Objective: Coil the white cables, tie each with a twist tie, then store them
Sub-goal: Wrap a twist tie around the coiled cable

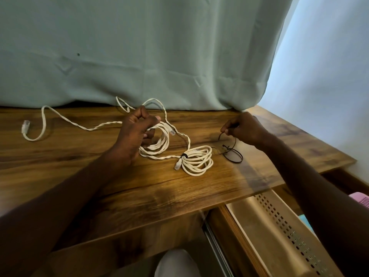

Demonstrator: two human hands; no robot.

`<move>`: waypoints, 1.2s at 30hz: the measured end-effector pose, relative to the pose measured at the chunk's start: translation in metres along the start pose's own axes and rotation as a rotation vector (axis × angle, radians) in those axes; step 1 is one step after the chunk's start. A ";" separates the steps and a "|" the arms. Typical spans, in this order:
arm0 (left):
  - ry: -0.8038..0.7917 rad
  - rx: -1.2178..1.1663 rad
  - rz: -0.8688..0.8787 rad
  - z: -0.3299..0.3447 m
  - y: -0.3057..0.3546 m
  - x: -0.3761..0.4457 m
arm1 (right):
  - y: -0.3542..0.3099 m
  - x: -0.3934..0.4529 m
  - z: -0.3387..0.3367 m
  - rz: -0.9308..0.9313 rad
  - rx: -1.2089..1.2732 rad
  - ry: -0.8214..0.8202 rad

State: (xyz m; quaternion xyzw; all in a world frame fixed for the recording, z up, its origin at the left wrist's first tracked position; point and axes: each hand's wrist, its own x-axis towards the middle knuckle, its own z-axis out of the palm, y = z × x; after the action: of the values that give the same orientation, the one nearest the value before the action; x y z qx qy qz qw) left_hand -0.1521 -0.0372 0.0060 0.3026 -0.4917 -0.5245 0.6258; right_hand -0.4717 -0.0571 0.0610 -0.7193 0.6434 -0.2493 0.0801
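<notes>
Wood-grain table carries everything, with an open drawer holding a perforated metal tray nearest, at lower right. Just beyond the near edge lies the finished coil, a white cable wound tight and cinched with a dark tie. Beside it to the right, thin black twist ties lie in a loose tangle. The right hand pinches the end of one of them between thumb and fingers, lifting it off the wood. Further left, the left hand is curled around the loops of the second cable, holding them gathered; its free tail runs away across the table toward the green curtain. So, by my reading, one cable is done and the second is partly coiled. Next, the tail probably needs winding in before the tie is wrapped round the bundle, the left hand keeping its loops together meanwhile.
</notes>
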 end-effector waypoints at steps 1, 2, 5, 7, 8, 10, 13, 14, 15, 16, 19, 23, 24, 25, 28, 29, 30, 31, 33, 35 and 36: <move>0.006 -0.001 0.002 -0.001 0.001 0.001 | -0.003 -0.001 -0.003 -0.009 -0.015 0.041; 0.016 -0.002 0.004 -0.002 0.002 0.002 | -0.006 -0.001 -0.006 -0.010 -0.011 0.095; 0.083 -0.002 0.014 -0.010 0.008 0.007 | -0.023 -0.002 -0.016 -0.022 0.102 0.337; 0.157 -0.029 0.033 -0.019 0.013 0.011 | -0.042 -0.001 -0.021 -0.048 0.230 0.495; 0.201 -0.046 0.047 -0.024 0.017 0.014 | -0.056 0.001 -0.021 -0.057 0.342 0.534; 0.294 -0.083 0.086 -0.037 0.026 0.020 | -0.088 0.005 -0.016 -0.068 0.615 0.518; 0.426 -0.109 0.148 -0.060 0.041 0.027 | -0.150 0.011 0.010 -0.034 0.928 0.322; 0.462 -0.102 0.164 -0.068 0.044 0.030 | -0.170 0.013 0.024 -0.018 0.970 0.233; 0.502 -0.086 0.185 -0.079 0.048 0.032 | -0.192 0.016 0.042 -0.010 1.002 0.128; 0.541 -0.068 0.199 -0.090 0.052 0.033 | -0.211 0.019 0.062 0.003 1.033 0.023; 0.649 -0.005 0.230 -0.124 0.058 0.034 | -0.265 0.027 0.125 0.079 1.093 -0.205; 0.762 -0.017 0.295 -0.157 0.067 0.038 | -0.314 0.030 0.193 0.161 1.113 -0.399; 0.776 -0.011 0.307 -0.161 0.068 0.040 | -0.320 0.029 0.205 0.152 1.098 -0.391; 0.785 0.010 0.314 -0.165 0.069 0.042 | -0.325 0.028 0.216 0.139 1.088 -0.373; 0.783 0.167 0.343 -0.165 0.067 0.044 | -0.328 0.028 0.236 0.124 1.107 -0.315; 0.776 0.233 0.363 -0.163 0.066 0.043 | -0.325 0.027 0.237 0.144 1.128 -0.303; 0.760 0.299 0.388 -0.159 0.064 0.044 | -0.322 0.028 0.238 0.173 1.152 -0.295; 0.740 0.371 0.411 -0.156 0.063 0.043 | -0.319 0.029 0.238 0.205 1.177 -0.288; 0.680 0.483 0.446 -0.151 0.059 0.043 | -0.314 0.033 0.234 0.278 1.244 -0.274; 0.621 0.530 0.460 -0.147 0.055 0.042 | -0.311 0.040 0.228 0.377 1.354 -0.306; 0.598 0.549 0.466 -0.143 0.054 0.042 | -0.310 0.043 0.225 0.428 1.427 -0.359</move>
State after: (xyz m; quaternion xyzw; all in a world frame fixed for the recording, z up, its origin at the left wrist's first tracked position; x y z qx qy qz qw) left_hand -0.0004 -0.0825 0.0191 0.4762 -0.4653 -0.1105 0.7379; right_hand -0.0914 -0.0952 0.0134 -0.3826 0.4288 -0.4628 0.6750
